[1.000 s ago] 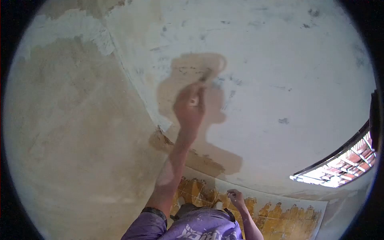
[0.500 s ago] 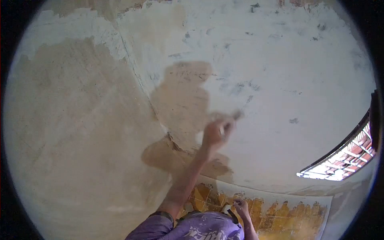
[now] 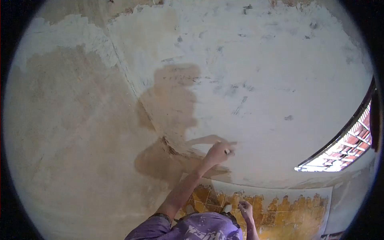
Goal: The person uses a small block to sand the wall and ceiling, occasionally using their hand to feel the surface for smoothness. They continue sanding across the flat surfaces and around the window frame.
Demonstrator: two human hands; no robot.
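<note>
We see a patchy plastered ceiling (image 3: pixel 260 72), with a window (image 3: pixel 340 154) at lower right. Mid-frame, our raised left hand (image 3: pixel 216 154) has its grip pinching a small brush (image 3: pixel 229 151); our right hand (image 3: pixel 245 209) is low, its grip unclear.

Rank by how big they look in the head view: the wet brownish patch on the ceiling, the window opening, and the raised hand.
1. wet brownish patch
2. window opening, partly cut off by the lens edge
3. raised hand

Nearness to the camera may skew this.
</note>
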